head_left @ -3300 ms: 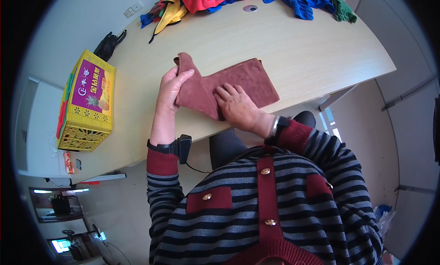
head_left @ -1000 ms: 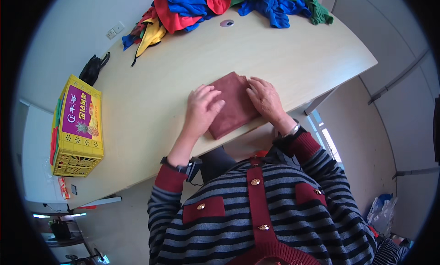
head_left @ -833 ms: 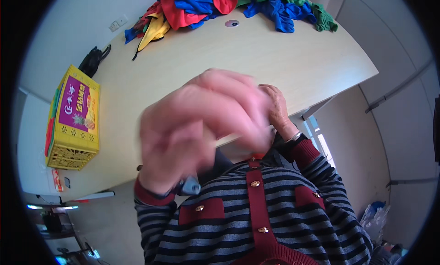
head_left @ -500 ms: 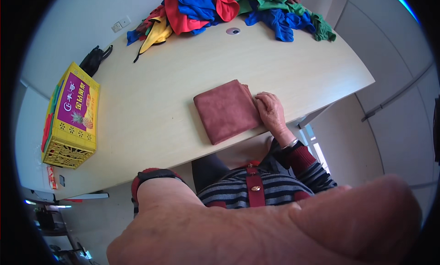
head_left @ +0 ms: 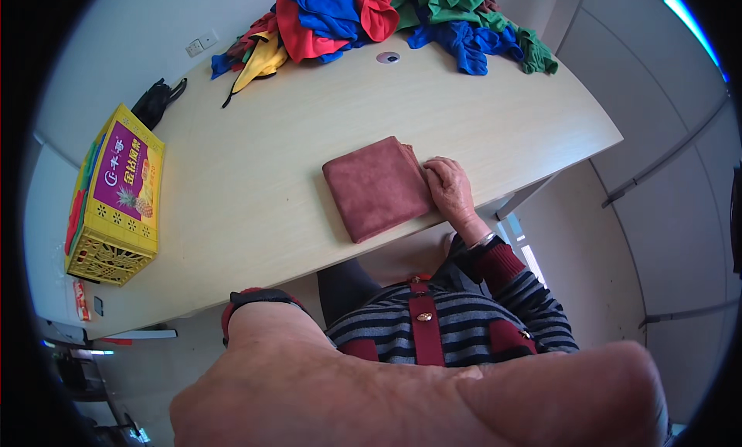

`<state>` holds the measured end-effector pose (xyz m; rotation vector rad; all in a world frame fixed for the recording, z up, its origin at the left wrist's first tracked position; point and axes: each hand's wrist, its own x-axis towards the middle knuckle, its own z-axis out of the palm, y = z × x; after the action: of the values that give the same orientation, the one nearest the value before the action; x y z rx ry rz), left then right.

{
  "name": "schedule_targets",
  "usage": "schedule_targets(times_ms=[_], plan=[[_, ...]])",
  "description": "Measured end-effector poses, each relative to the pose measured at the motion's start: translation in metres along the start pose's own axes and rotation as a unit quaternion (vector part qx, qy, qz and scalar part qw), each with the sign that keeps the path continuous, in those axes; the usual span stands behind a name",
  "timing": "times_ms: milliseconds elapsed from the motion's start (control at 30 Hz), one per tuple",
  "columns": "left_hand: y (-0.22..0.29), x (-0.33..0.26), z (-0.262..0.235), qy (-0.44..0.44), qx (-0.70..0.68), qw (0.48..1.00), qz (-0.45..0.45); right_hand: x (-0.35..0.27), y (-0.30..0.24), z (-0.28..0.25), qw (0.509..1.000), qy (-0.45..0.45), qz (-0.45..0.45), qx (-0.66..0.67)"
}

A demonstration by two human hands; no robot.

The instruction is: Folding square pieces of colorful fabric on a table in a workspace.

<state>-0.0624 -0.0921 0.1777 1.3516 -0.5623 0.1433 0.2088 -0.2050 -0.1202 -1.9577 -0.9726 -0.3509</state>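
Note:
A folded brownish-red cloth [head_left: 377,188] lies as a neat square near the table's front edge. My right hand [head_left: 448,188] rests on the table against the cloth's right side, fingers loosely bent, with nothing visibly held. It wears a bracelet at the wrist. My left hand [head_left: 371,401] is raised very near the camera and fills the lower part of the head view. Its back shows, and one thick digit points right; the other fingers are hidden, so whether it holds anything cannot be seen. A dark band and red cuff circle the left wrist.
Heaped red, blue, green and yellow cloths [head_left: 332,18] lie along the table's [head_left: 255,184] far edge. At the left stands a yellow crate [head_left: 116,200] with cloths inside, a black bag [head_left: 158,101] behind it. A round cable cap [head_left: 388,57] sits at the back.
The view has shifted slightly, so the table and cloth sit a little further left. My left hand has moved slightly left and down in the picture. My right hand stays beside the cloth.

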Motion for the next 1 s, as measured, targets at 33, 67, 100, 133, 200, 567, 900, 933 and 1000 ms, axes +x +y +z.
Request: schedule_targets(times_ms=[33,67,100,133,200,567,900,933,1000], plan=[[0.002,-0.002,0.001,-0.007,0.003,1.000,0.010,-0.002,0.000,0.000,1.000,-0.001,0.002,-0.002],[0.004,-0.004,0.001,-0.013,0.007,1.000,0.021,-0.003,-0.001,0.000,1.000,-0.002,0.003,-0.005],[0.006,-0.005,0.001,-0.020,0.011,0.999,0.032,-0.003,-0.001,0.001,1.000,-0.002,0.000,-0.005],[0.008,-0.007,0.002,-0.027,0.014,0.999,0.043,-0.003,0.000,0.002,1.000,0.004,-0.004,-0.005],[0.013,-0.010,0.002,-0.041,0.021,0.997,0.064,-0.004,-0.001,0.003,1.000,0.016,-0.011,-0.004],[0.029,-0.018,0.000,-0.130,0.042,0.977,0.164,-0.004,-0.001,0.000,1.000,-0.016,-0.010,-0.026],[0.033,-0.012,-0.012,-0.235,0.041,0.937,0.255,-0.004,0.001,0.002,0.999,0.007,-0.020,-0.029],[0.033,-0.012,-0.012,-0.245,0.040,0.933,0.262,-0.003,-0.001,0.003,0.999,0.006,-0.023,-0.025],[0.035,-0.008,-0.009,-0.257,0.036,0.929,0.265,-0.003,-0.003,0.002,1.000,0.004,-0.027,-0.016]])
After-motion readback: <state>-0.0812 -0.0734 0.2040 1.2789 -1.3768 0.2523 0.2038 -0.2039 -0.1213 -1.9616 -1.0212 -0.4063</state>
